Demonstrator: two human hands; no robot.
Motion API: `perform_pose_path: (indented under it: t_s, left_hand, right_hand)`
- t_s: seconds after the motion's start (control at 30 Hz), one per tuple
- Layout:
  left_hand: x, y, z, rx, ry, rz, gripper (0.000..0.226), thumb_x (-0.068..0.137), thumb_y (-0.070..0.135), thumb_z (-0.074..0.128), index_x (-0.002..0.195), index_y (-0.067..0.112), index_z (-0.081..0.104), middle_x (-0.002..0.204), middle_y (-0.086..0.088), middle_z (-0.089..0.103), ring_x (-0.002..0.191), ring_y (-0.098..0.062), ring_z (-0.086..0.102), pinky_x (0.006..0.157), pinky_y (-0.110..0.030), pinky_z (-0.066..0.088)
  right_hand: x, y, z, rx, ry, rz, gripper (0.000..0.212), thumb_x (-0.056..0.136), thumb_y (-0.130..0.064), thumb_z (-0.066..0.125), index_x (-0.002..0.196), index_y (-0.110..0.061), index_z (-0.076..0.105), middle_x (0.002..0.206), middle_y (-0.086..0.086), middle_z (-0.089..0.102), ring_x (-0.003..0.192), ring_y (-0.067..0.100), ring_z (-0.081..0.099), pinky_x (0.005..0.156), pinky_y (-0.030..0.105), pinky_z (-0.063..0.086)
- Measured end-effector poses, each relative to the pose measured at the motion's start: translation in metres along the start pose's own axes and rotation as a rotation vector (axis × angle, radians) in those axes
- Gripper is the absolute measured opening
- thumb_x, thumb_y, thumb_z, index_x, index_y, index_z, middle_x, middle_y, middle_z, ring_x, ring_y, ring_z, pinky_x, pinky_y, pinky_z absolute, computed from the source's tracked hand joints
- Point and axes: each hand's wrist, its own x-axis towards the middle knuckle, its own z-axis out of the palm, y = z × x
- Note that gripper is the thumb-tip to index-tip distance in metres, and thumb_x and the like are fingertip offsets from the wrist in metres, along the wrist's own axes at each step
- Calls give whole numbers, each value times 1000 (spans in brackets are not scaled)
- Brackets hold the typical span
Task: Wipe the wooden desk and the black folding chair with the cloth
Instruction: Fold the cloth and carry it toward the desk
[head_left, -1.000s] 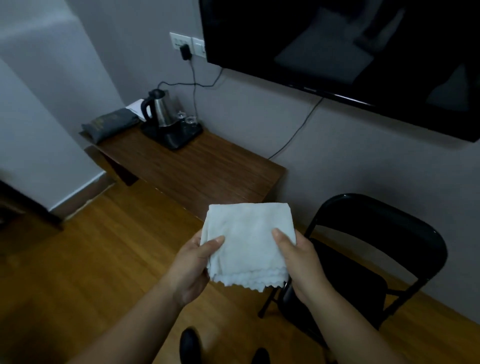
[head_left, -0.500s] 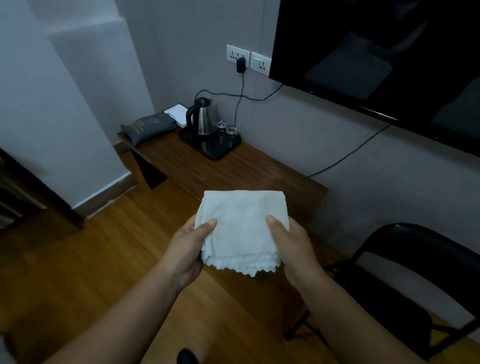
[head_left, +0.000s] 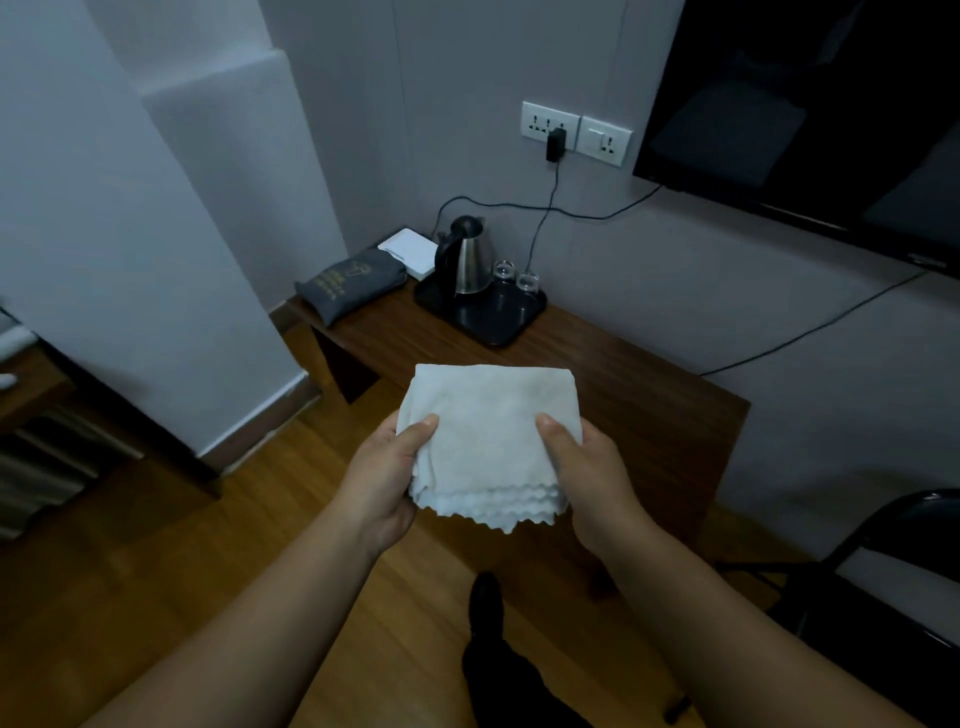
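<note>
Item: folded white cloth with scalloped edge (head_left: 491, 449), held in the air above the near edge of the dark wooden worktop (head_left: 623, 384), not touching it.
Grip: left hand (head_left: 387, 480) and right hand (head_left: 592, 475) each clasp one side of the cloth, thumbs on top.
On the worktop, far end from the cloth: black tray (head_left: 483, 314) carrying a steel kettle (head_left: 467, 260) and two glasses; beside the tray, a grey pouch (head_left: 350, 283) and a white box (head_left: 410, 252).
Black folding chair (head_left: 883, 587): right of the worktop, well apart from the cloth.
Progress, as judged: no wiping begun; worktop and chair both remain.
</note>
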Motion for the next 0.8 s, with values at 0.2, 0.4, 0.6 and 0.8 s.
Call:
perform_pose_path:
  t_s: [0.2,0.4,0.6,0.8]
  left_hand:
    - [83,68,-27,59,-3,24,33,104,19,55,136,15,61,128,-14,73,116,-35,70,98,-49,54]
    - [160,146,-44,72,9,32,32,104,19,54,135,17,61,127,-11,73,115,-33,71,95,-46,55]
    - [229,202,-77,70,41,22,33,104,18,54,136,14,61,125,-12,74,113,-34,72,90,-46,58]
    - [305,249,-132,171,-20,-36,35,105,20,52,139,13,58,130,-17,70,118,-41,67,102,-58,51]
  right_hand:
    - [91,-23,57,17,-35,0,20,100,-41,62,115,-29,70,103,-4,81,95,16,78,83,39,65]
    - [179,-67,116,20,-59,49,40,84,-55,68,117,-32,70,111,2,80,103,26,77,94,53,60]
    - [240,-95,174,-58,-3,20,33,95,-48,66,119,-27,69,101,-4,81,88,15,79,74,35,65]
    - [275,-99,248,27,100,91,11,102,-40,60,110,-36,66,110,3,79,98,26,78,89,56,62]
